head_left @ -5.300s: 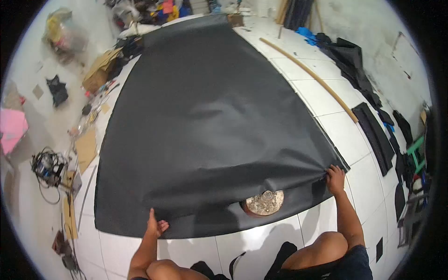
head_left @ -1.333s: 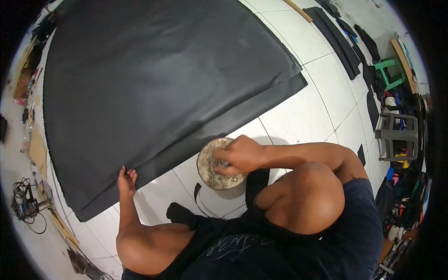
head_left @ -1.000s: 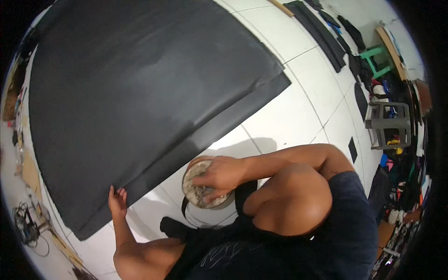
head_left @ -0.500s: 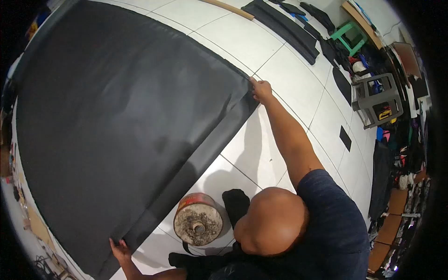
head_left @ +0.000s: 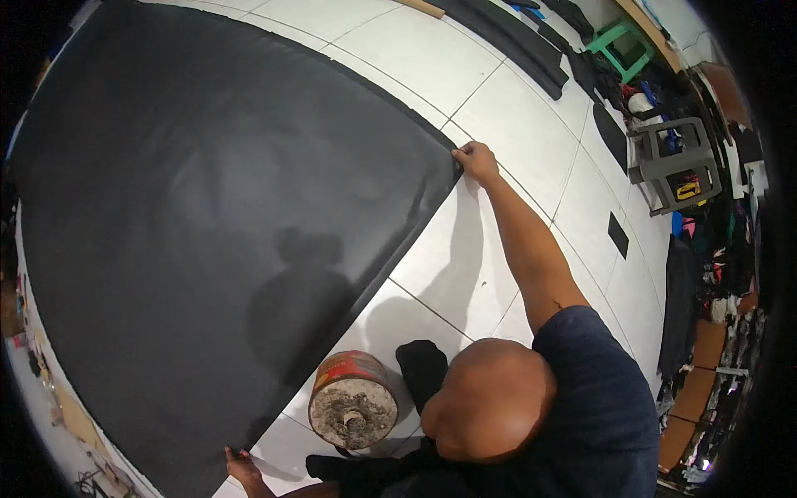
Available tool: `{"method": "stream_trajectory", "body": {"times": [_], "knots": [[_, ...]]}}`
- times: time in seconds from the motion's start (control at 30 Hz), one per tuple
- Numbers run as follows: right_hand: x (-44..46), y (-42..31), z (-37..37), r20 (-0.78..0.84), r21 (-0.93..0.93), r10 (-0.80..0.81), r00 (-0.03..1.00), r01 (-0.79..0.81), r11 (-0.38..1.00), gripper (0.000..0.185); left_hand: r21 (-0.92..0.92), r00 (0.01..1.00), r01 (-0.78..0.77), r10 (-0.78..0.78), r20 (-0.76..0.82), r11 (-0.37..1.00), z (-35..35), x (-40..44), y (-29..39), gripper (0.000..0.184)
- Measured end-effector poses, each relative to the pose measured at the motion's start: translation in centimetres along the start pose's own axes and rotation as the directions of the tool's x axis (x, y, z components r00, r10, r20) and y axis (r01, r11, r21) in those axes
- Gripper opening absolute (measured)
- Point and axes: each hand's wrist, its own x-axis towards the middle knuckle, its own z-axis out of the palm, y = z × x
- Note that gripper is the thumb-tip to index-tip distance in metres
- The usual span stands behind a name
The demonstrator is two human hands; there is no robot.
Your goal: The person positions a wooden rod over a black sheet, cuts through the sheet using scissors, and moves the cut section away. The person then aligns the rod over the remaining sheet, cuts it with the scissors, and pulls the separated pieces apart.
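A large black sheet (head_left: 199, 216) covers the floor on the left, its near edge running diagonally, with a narrow darker strip along part of it. My right hand (head_left: 477, 162) pinches the sheet's corner at the upper middle. At the sheet's lower edge, my left hand (head_left: 242, 469) rests with fingers apart against the material. A round weight (head_left: 353, 407), with a red side and a rough, speckled top, stands upright on the tiles between my hands, touched by neither. A shadow falls on the sheet.
White floor tiles (head_left: 531, 207) extend to the right. Beyond lie a folded black piece (head_left: 515, 46), a green stool (head_left: 621, 51), a grey stool (head_left: 679, 166) and a small black scrap (head_left: 618, 236). Piled items and cardboard (head_left: 697, 369) line the right side. My knee (head_left: 490, 398) is beside the weight.
The weight has moved from on the sheet onto the tiles, and my right hand has let go of it and taken the corner. The sheet's top layer has shifted toward the near edge, narrowing the strip.
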Motion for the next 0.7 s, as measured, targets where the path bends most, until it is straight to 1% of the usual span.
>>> {"method": "stream_trajectory", "body": {"times": [0.03,0.07,0.1,0.13,0.17,0.2,0.23,0.27,0.33,0.37,0.4,0.47,0.5,0.57,0.63,0.7], "knots": [[-0.1,0.0,0.0,0.003,-0.003,0.058,0.998,-0.058,0.998,0.036,0.042,1.0,-0.006,0.005,0.021,0.999,0.0,-0.5,0.1,0.023],[0.0,0.6,0.0,0.002,-0.002,0.059,0.998,-0.059,0.998,0.036,0.081,0.999,-0.014,0.01,0.046,0.997,0.1,-0.8,0.2,0.023],[0.3,1.3,0.2,0.032,0.034,0.088,0.996,-0.089,0.995,0.035,0.077,0.999,-0.018,0.015,0.05,0.997,-0.1,-0.5,-0.1,0.023],[0.7,1.8,0.7,0.065,0.07,0.116,0.991,-0.121,0.99,0.035,0.108,0.999,-0.032,0.028,0.039,0.994,-0.6,-0.2,-0.4,0.023],[0.5,1.8,0.9,0.061,0.072,0.11,0.992,-0.114,0.991,0.035,0.134,0.999,-0.041,0.038,0.027,0.99,-0.8,-0.1,-0.8,0.024],[0.1,2.1,1.1,0.025,0.139,0.115,0.993,-0.118,0.983,0.034,0.126,0.999,-0.039,0.036,0.029,0.991,-0.9,0.2,-1.2,0.024],[-0.2,2.4,1.2,-0.008,0.203,0.128,0.992,-0.123,0.971,0.034,0.102,0.995,-0.066,0.058,0.075,0.993,-1.1,0.5,-1.4,0.025],[0.1,3.0,1.6,-0.008,0.198,0.128,0.992,-0.123,0.972,0.034,0.08,0.99,-0.091,0.081,0.119,0.993,-1.2,0.4,-1.5,0.027],[0.6,4.1,2.6,-0.104,0.235,0.112,0.988,-0.085,0.968,0.034,0.066,0.995,-0.053,0.047,0.093,0.996,-1.1,0.2,-1.4,0.027],[0.4,4.0,2.6,-0.105,0.237,0.114,0.988,-0.086,0.968,0.034,0.048,0.998,-0.021,0.018,0.068,0.999,-1.2,0.5,-1.3,0.027],[0.3,3.9,2.6,-0.104,0.25,0.121,0.987,-0.092,0.964,0.033,0.047,0.997,-0.023,0.019,0.07,0.999,-1.2,0.8,-1.4,0.027],[0.1,3.6,2.5,-0.102,0.262,0.127,0.987,-0.097,0.96,0.032,0.209,0.99,-0.1,0.076,0.122,0.973,-1.5,1.1,-1.7,0.024],[-0.1,3.6,2.4,-0.104,0.253,0.115,0.988,-0.085,0.964,0.031,0.21,0.99,-0.098,0.074,0.121,0.973,-1.8,1.3,-2.0,0.024],[-0.4,3.2,2.1,-0.104,0.242,0.101,0.989,-0.074,0.967,0.031,0.046,1.0,0.016,-0.017,0.011,0.999,0.2,-1.6,-0.7,0.025],[-0.6,2.9,1.8,-0.097,0.216,0.113,0.989,-0.09,0.972,0.03,0.039,0.999,-0.001,-0.001,0.034,0.999,-0.5,-0.3,-1.4,0.024],[-0.6,2.7,1.6,-0.074,0.212,0.126,0.989,-0.108,0.971,0.029,0.029,0.998,-0.017,0.015,0.055,0.999,-0.4,-0.8,-1.3,0.024]]}}
